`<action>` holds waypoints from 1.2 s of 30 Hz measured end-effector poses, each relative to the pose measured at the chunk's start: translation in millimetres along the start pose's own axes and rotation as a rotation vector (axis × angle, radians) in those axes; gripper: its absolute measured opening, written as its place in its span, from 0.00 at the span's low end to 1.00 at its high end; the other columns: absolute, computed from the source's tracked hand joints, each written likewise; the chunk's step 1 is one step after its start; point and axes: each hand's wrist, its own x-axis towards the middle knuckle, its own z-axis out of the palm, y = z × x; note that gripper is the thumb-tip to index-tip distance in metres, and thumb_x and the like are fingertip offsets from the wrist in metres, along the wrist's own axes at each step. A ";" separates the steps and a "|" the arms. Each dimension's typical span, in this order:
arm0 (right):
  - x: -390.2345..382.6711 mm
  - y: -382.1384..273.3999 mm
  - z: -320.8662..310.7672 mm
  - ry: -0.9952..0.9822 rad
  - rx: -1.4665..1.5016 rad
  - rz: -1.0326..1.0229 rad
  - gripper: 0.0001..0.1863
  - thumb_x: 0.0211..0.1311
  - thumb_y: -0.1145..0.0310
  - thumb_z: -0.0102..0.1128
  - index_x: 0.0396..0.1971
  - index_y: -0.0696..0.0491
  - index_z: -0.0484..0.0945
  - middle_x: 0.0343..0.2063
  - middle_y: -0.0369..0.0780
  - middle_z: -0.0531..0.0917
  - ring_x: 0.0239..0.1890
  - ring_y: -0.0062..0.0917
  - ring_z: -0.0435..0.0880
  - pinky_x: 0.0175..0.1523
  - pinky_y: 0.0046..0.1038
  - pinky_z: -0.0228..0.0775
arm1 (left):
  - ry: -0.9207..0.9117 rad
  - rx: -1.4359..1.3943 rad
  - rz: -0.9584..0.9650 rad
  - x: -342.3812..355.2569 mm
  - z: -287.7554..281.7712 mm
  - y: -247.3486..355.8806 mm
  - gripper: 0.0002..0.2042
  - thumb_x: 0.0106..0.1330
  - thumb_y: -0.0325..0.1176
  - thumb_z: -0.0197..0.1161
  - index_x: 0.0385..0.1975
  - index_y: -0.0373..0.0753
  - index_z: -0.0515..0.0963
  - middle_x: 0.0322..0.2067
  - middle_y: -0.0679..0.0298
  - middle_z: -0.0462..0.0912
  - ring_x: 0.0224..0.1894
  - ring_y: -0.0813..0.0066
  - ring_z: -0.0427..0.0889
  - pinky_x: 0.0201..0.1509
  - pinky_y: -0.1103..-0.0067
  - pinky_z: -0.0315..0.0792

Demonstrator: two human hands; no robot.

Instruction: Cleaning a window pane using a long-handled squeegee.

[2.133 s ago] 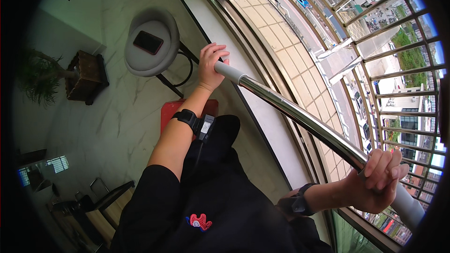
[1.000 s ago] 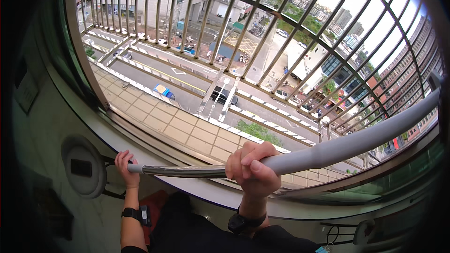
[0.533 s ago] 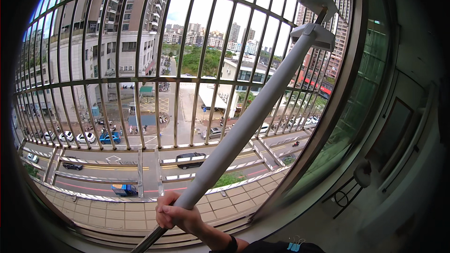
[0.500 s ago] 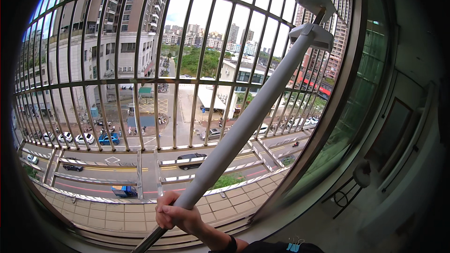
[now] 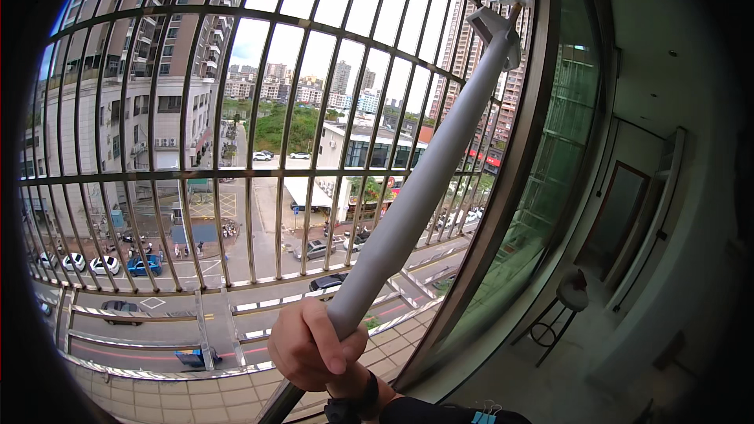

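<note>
My right hand [image 5: 314,341] is closed round the lower part of a long grey pole [image 5: 408,208], with a metal section running down below the fist. The pole slants up to the right to an angular grey head [image 5: 493,27], near the top right of the window; whether it touches anything there I cannot tell. A black band [image 5: 363,396] circles my right wrist. My left hand is out of the picture.
A steel window grille [image 5: 236,173] stands in front, a tiled ledge [image 5: 141,389] below, street and buildings beyond. To the right are the window frame [image 5: 518,180], green glass [image 5: 542,220], a stool [image 5: 572,292] and an interior doorway [image 5: 611,220].
The view has swung from looking down to looking out and up. My left hand left the picture. The pole's head now appears higher and slightly farther left than half a second ago.
</note>
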 end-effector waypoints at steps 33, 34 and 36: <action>98.7 -277.2 -63.4 0.491 -1.088 -0.142 0.15 0.59 0.64 0.49 0.41 0.58 0.70 0.18 0.36 0.69 0.18 0.20 0.69 0.22 0.23 0.65 | -0.962 0.061 -0.029 146.4 137.3 -104.1 0.20 0.49 0.33 0.68 0.43 0.36 0.74 0.33 0.48 0.79 0.37 0.53 0.78 0.41 0.66 0.70; 99.5 -267.8 -65.4 0.695 -1.344 -0.271 0.17 0.60 0.59 0.49 0.39 0.58 0.68 0.16 0.35 0.67 0.17 0.19 0.67 0.21 0.22 0.61 | -0.849 -0.014 0.037 152.7 149.0 -110.2 0.15 0.50 0.32 0.66 0.38 0.37 0.76 0.26 0.55 0.77 0.29 0.60 0.76 0.35 0.71 0.69; 98.2 -258.8 -76.1 0.839 -1.585 -0.337 0.19 0.61 0.55 0.49 0.38 0.57 0.66 0.17 0.36 0.70 0.16 0.19 0.69 0.22 0.22 0.63 | -0.649 -0.116 0.142 167.8 174.4 -118.5 0.09 0.47 0.29 0.68 0.28 0.37 0.77 0.19 0.60 0.78 0.21 0.67 0.78 0.28 0.76 0.69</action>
